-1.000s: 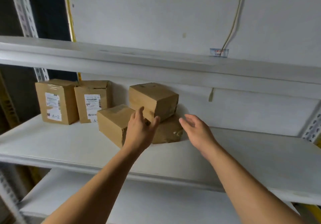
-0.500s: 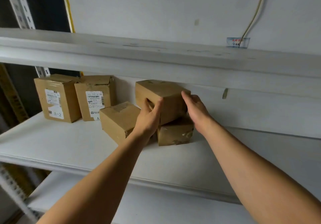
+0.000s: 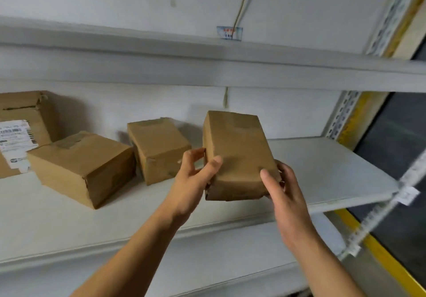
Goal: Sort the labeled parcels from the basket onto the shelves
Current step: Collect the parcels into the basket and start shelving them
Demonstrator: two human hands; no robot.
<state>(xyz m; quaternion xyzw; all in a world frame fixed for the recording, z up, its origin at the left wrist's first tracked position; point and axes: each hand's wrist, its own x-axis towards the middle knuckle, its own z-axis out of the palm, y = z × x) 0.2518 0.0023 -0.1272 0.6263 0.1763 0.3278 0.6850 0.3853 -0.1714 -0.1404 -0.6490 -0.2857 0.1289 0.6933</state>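
Observation:
A brown cardboard parcel (image 3: 237,156) is held up in front of the middle shelf (image 3: 322,172), tilted, no label showing on the faces I see. My left hand (image 3: 193,181) grips its left side and my right hand (image 3: 283,190) grips its lower right corner. Two more plain brown parcels lie on the shelf to the left: a small parcel (image 3: 159,149) just behind my left hand and a longer parcel (image 3: 83,167) beside it. A parcel with a white label (image 3: 20,133) stands at the far left edge.
The upper shelf (image 3: 207,66) runs across above the parcels. A lower shelf (image 3: 230,262) lies beneath my arms. A perforated white upright (image 3: 343,114) and a yellow post (image 3: 362,114) bound the right end. A cable (image 3: 242,4) hangs down the wall.
Both hands closed on the top parcel of the stack and lifted it off, carrying it to the right. The view has swung right, so the labeled parcels slid to the left edge.

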